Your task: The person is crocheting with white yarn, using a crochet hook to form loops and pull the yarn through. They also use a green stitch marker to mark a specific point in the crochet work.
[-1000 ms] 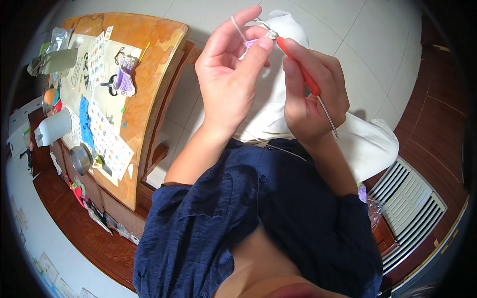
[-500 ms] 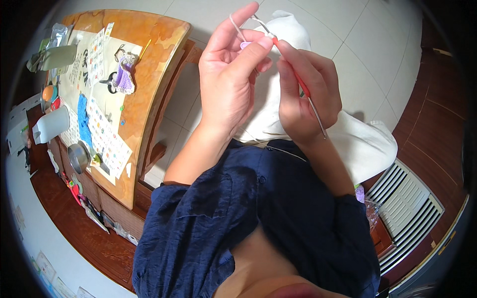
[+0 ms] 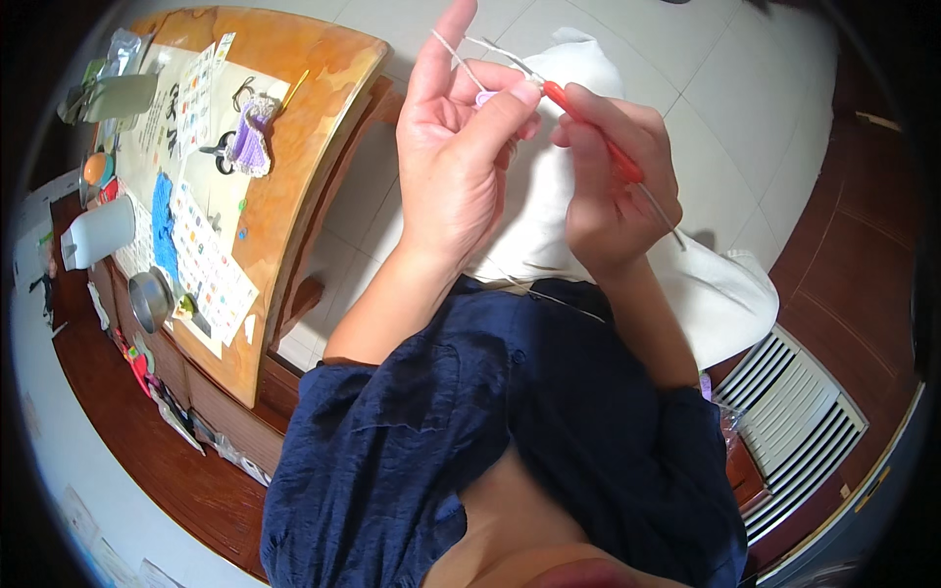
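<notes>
My left hand (image 3: 453, 157) is raised above my lap with the index finger stretched up and pale yarn (image 3: 455, 53) looped over it. Its thumb and fingers pinch a small pale piece of crochet (image 3: 535, 80) beside a lilac plastic piece (image 3: 482, 99), partly hidden by the thumb. My right hand (image 3: 619, 186) grips a red-handled crochet hook (image 3: 559, 96). The hook's metal tip lies at the pinched crochet, among the yarn, and a metal shaft extends back below the hand.
A wooden table (image 3: 328, 78) at my left holds a lilac crochet piece (image 3: 252, 137), scissors (image 3: 218, 157), blue crochet (image 3: 164, 225), printed sheets, a metal bowl (image 3: 149, 299) and containers. My white-clothed legs (image 3: 725, 294) are below my hands, with a slatted chair (image 3: 794, 412) at lower right.
My left index finger has tilted leftward, drawing the yarn out wider from the work. My right hand and hook have shifted slightly, first left and down, then back right.
</notes>
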`<control>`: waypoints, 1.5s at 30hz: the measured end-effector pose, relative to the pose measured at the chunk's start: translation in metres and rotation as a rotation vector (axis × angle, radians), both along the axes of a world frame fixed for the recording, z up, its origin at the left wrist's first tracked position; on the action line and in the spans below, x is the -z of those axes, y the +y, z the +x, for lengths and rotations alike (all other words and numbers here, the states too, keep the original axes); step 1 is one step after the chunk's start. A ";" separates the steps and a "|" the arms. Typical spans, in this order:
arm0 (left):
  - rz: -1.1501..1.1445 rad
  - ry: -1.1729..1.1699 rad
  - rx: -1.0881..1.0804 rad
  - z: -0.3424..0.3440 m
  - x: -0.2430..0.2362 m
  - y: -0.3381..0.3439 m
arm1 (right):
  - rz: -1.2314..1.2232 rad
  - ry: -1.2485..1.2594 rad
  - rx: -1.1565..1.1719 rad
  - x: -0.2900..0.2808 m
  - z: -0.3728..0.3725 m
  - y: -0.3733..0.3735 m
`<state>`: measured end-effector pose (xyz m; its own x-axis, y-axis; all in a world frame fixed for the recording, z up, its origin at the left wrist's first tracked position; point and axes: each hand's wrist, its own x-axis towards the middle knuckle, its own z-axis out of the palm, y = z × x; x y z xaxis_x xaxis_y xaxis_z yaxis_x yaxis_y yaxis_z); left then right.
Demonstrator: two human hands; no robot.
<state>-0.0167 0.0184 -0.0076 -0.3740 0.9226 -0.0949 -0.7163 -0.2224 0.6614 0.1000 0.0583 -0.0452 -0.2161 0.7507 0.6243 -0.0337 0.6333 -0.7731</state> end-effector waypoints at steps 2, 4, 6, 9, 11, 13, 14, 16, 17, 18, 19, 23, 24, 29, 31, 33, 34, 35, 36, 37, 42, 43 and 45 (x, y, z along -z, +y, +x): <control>0.035 0.048 -0.016 -0.006 0.017 -0.002 | -0.027 0.013 -0.055 -0.004 -0.001 0.003; 0.067 0.094 -0.033 -0.011 0.023 -0.004 | -0.056 0.022 -0.111 -0.007 -0.004 0.006; 0.051 0.065 -0.053 -0.015 0.020 -0.008 | -0.014 0.052 -0.186 -0.009 -0.008 0.010; -0.053 -0.015 -0.049 -0.020 -0.008 -0.015 | -0.045 0.041 -0.220 -0.009 -0.012 0.011; -0.065 -0.032 -0.076 -0.023 -0.014 -0.017 | -0.101 0.064 -0.270 -0.009 -0.017 0.009; -0.075 -0.051 -0.104 -0.028 -0.016 -0.021 | -0.157 0.084 -0.320 -0.008 -0.022 0.008; -0.050 -0.065 -0.098 -0.031 -0.015 -0.024 | -0.213 0.131 -0.380 -0.006 -0.025 0.009; -0.023 -0.084 -0.109 -0.038 -0.008 -0.030 | -0.273 0.171 -0.454 -0.005 -0.033 0.009; -0.035 -0.019 -0.102 -0.043 0.001 -0.032 | -0.322 0.232 -0.454 -0.006 -0.039 0.008; -0.048 0.047 -0.095 -0.046 0.005 -0.034 | -0.372 0.293 -0.454 -0.006 -0.043 0.007; -0.049 0.047 -0.114 -0.048 0.000 -0.036 | -0.375 0.289 -0.472 -0.006 -0.047 0.008; -0.127 0.043 -0.205 -0.057 -0.005 -0.045 | -0.261 0.223 -0.545 -0.007 -0.059 0.012; -0.135 0.079 -0.228 -0.059 0.000 -0.048 | -0.227 0.217 -0.569 -0.008 -0.062 0.013; -0.129 0.047 -0.272 -0.068 -0.022 -0.057 | -0.266 0.230 -0.666 -0.010 -0.076 0.015; -0.130 0.011 -0.297 -0.070 -0.029 -0.060 | -0.289 0.232 -0.685 -0.011 -0.080 0.015; -0.093 0.080 -0.321 -0.073 -0.020 -0.065 | -0.376 0.279 -0.768 -0.013 -0.085 0.015; -0.095 0.084 -0.329 -0.073 -0.016 -0.066 | -0.379 0.282 -0.776 -0.013 -0.087 0.014; -0.030 0.097 -0.355 -0.073 -0.012 -0.066 | -0.410 0.325 -0.804 -0.013 -0.089 0.013; 0.035 0.110 -0.380 -0.073 -0.010 -0.066 | -0.443 0.368 -0.832 -0.012 -0.091 0.012; 0.031 0.112 -0.388 -0.073 -0.013 -0.067 | -0.448 0.369 -0.839 -0.011 -0.091 0.010; -0.031 0.176 -0.405 -0.072 -0.017 -0.067 | -0.635 0.451 -0.831 -0.010 -0.089 0.000; -0.029 0.180 -0.406 -0.072 -0.018 -0.067 | -0.633 0.454 -0.834 -0.011 -0.089 0.001; -0.037 0.185 -0.387 -0.072 -0.021 -0.066 | -0.535 0.448 -0.817 -0.011 -0.088 0.003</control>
